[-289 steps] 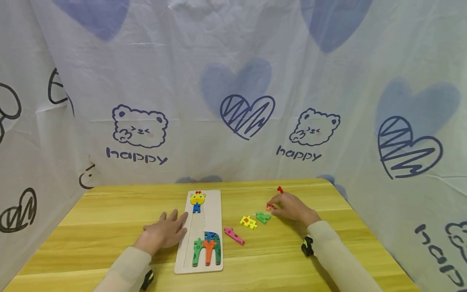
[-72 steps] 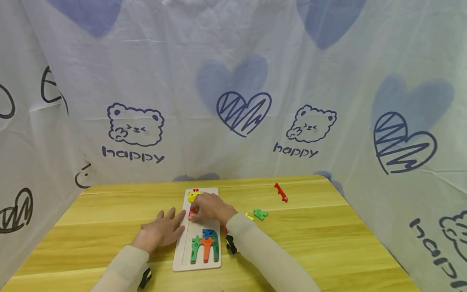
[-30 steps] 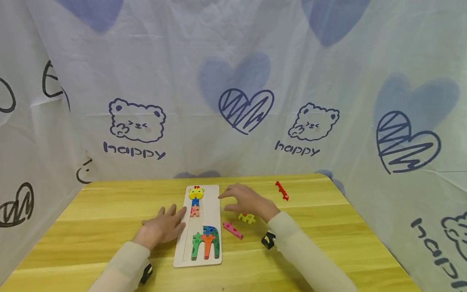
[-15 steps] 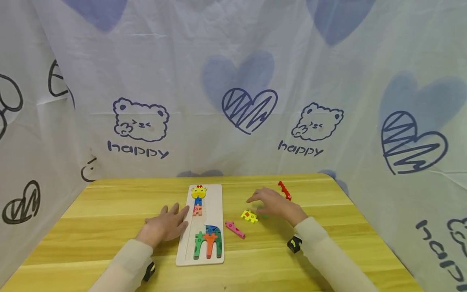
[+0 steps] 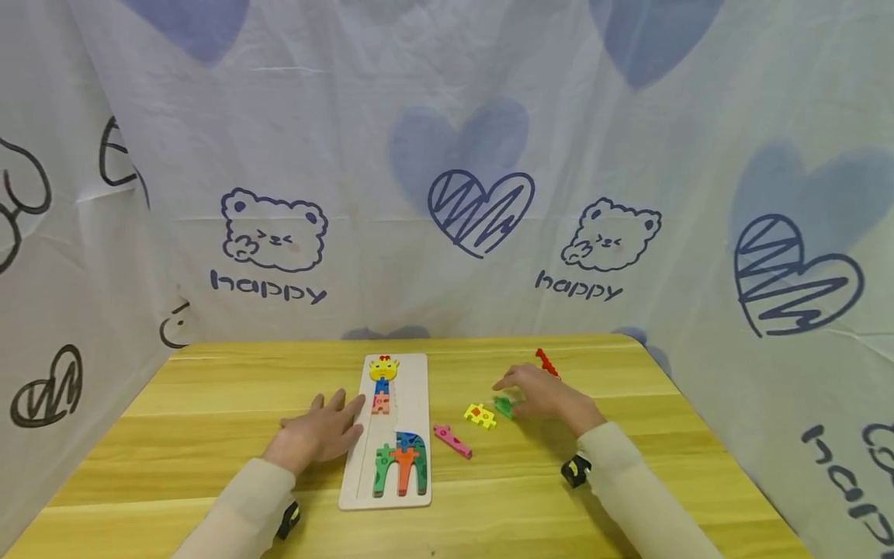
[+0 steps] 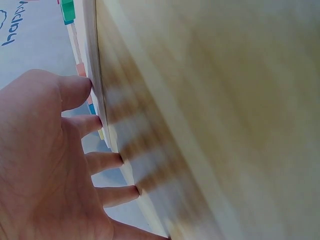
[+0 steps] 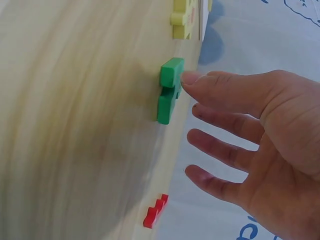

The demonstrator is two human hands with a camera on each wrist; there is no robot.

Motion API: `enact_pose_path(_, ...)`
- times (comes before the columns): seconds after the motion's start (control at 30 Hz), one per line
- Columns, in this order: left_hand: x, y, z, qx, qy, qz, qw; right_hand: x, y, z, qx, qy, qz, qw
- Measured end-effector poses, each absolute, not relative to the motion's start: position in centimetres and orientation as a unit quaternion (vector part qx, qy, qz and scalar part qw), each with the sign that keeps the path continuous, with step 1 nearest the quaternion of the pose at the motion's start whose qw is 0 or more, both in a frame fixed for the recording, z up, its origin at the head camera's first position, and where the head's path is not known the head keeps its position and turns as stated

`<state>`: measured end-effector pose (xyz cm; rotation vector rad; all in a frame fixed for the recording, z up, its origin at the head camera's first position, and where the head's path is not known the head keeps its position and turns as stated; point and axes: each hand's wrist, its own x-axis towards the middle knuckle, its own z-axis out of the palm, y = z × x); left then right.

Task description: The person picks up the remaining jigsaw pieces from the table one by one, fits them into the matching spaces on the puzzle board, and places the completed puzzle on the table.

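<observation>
My left hand (image 5: 321,431) lies spread at the left edge of a pale wooden puzzle board (image 5: 412,396); in the left wrist view its thumb and fingertips touch the board's edge and the table. The board carries a giraffe's yellow head (image 5: 383,369), a blue and a pink-orange neck piece (image 5: 380,404) and leg pieces (image 5: 403,463) in green, orange and blue. Over a green puzzle piece (image 7: 171,75) on the table hovers my right hand (image 5: 548,396). Its thumb tip overlaps the piece in the right wrist view, and the other fingers are loosely bent, apart from it.
Right of the board lie a pink puzzle piece (image 5: 452,441) and a yellow puzzle piece (image 5: 479,415). Farther back, a long red piece (image 5: 547,362) is partly behind the right hand. A printed white curtain (image 5: 363,256) borders the wooden table (image 5: 209,404).
Since the oldest frame, the pink-orange piece has come from the right side onto the board below the blue neck piece. My right hand has moved back right to the green piece; the left stayed.
</observation>
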<state>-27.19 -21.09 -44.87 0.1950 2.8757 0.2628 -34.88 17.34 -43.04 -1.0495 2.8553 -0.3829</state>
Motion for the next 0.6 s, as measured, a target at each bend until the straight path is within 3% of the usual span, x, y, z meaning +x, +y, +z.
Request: enact_pose_path(0.6, -27.1, -21.0, -44.6, 0.062, 0.985, 0.095, 0.129, -35.4, 18.3, -44.4, -0.367, 0.923, -0.111, 0.025)
